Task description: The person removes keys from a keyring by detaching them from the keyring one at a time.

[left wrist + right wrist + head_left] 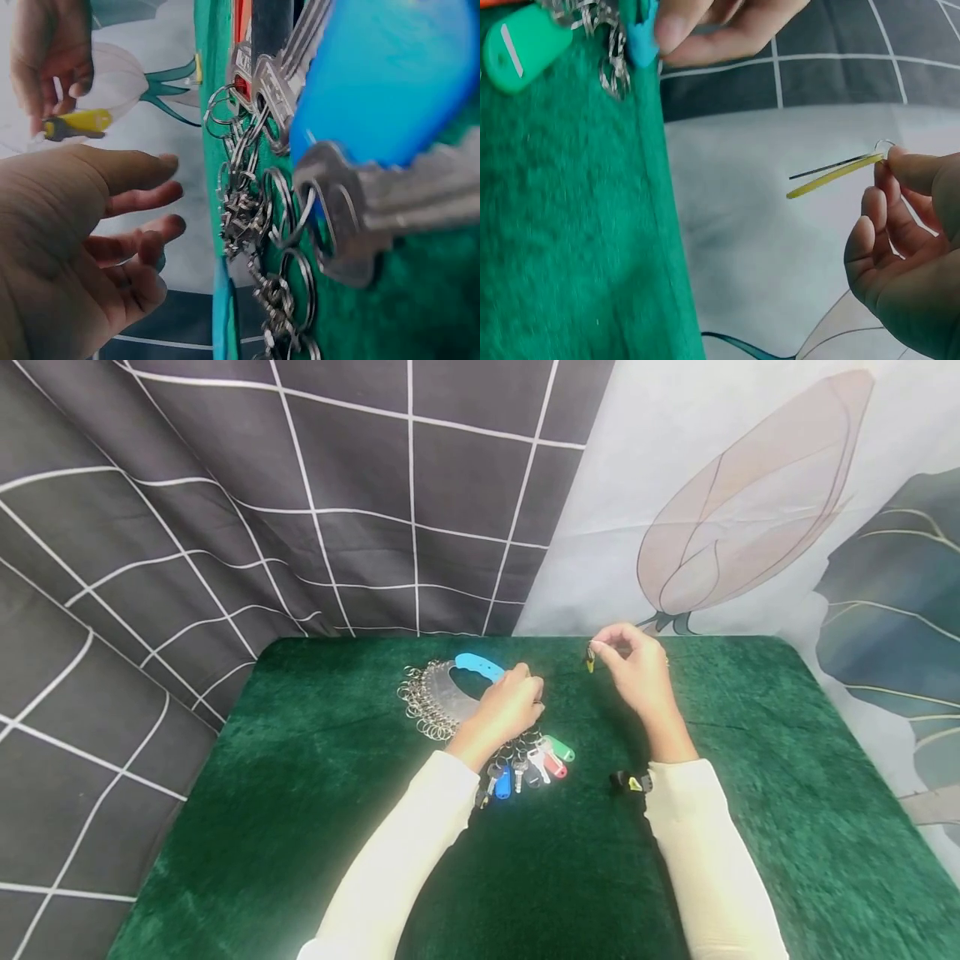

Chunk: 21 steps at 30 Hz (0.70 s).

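Observation:
My right hand (637,668) is raised over the far edge of the table, pinching a small metal key ring (883,142) between thumb and finger. From the ring hang a yellow tag (832,178) and a thin dark key (817,172). On the cloth lies a clear curved key holder (446,693) with a blue handle (480,666) and many metal rings (435,728) along its edge. Close over the handle's right end is my left hand (510,702), fingers loosely bent, nothing between them in the left wrist view. It hides part of the holder.
Several keys with tags hang from the holder's near side, among them a blue tag (503,782), a red tag (555,765) and a green tag (558,747). Green velvet (300,827) covers the table. Behind it hang a dark checked curtain (345,468) and a pale floral one (600,543).

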Tool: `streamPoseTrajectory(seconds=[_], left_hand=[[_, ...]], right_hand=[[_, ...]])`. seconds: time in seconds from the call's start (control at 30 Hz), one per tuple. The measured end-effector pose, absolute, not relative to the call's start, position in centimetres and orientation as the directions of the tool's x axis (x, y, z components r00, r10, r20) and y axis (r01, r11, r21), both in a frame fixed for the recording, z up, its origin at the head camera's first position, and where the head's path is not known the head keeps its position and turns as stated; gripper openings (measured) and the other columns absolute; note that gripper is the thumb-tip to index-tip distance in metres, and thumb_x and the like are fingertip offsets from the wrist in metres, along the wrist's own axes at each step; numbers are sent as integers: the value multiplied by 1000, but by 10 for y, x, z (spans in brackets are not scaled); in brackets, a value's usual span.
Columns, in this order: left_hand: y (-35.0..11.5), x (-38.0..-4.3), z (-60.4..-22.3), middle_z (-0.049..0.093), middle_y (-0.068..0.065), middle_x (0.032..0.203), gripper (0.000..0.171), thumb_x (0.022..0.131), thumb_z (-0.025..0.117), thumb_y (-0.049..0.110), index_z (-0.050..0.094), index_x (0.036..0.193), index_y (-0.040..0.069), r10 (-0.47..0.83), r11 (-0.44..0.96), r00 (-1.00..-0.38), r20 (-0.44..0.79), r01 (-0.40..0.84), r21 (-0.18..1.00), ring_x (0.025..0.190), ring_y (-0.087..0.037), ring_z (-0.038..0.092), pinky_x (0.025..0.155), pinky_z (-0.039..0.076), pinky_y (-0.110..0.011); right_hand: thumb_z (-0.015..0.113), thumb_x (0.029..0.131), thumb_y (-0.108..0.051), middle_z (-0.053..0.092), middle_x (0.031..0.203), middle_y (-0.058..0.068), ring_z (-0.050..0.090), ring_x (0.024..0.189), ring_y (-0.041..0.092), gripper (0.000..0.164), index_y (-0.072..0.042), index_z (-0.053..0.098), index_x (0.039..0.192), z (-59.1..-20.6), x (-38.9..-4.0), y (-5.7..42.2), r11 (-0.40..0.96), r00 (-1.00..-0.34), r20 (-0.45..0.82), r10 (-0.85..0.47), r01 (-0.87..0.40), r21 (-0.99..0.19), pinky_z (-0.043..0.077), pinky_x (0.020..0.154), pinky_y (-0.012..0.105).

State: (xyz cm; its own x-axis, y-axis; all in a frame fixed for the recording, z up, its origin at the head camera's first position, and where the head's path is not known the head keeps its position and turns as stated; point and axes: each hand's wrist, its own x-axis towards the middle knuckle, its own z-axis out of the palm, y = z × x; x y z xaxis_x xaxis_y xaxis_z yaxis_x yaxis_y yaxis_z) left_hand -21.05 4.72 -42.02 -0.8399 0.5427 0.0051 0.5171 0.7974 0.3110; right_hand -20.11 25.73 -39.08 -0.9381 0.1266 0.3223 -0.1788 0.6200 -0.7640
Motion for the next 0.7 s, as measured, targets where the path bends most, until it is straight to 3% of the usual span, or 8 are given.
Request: streamPoseTrajectory(seconds=[0.17, 0.4, 0.53, 0.7], left_hand=[[37, -202, -420, 56, -4, 112, 20, 99, 69, 31, 68, 108, 13, 582, 761, -810, 75, 574, 302, 103, -21, 56, 90, 53, -35], [15, -195, -423, 58, -9, 136, 42, 99, 68, 39, 66, 131, 12, 611, 724, -781, 133, 619, 304, 127, -25, 56, 108, 48, -43], [2, -190, -424, 55, -10, 145, 50, 99, 67, 43, 61, 138, 12, 612, 726, -781, 126, 618, 303, 137, -27, 52, 114, 44, -46], [-13, -185, -424, 56, -10, 143, 50, 98, 68, 44, 62, 136, 12, 625, 722, -768, 140, 637, 270, 133, -28, 55, 113, 45, -46]], right_hand=[[66, 102, -19, 72, 101, 17, 66, 100, 26, 17, -1, 67, 104, -394, -205, 268, 644, -934, 335, 125, -181, -743, 54, 95, 46], [66, 102, -26, 74, 98, 14, 60, 86, 0, 21, -6, 69, 103, -397, -205, 294, 689, -935, 332, 123, -160, -707, 46, 80, 20], [66, 102, -29, 74, 98, 15, 56, 82, -10, 22, -7, 70, 103, -395, -203, 311, 711, -937, 323, 136, -135, -690, 44, 77, 16], [65, 102, -31, 74, 102, 17, 51, 82, -16, 25, -6, 69, 105, -390, -200, 333, 753, -934, 328, 141, -113, -648, 44, 79, 16]])
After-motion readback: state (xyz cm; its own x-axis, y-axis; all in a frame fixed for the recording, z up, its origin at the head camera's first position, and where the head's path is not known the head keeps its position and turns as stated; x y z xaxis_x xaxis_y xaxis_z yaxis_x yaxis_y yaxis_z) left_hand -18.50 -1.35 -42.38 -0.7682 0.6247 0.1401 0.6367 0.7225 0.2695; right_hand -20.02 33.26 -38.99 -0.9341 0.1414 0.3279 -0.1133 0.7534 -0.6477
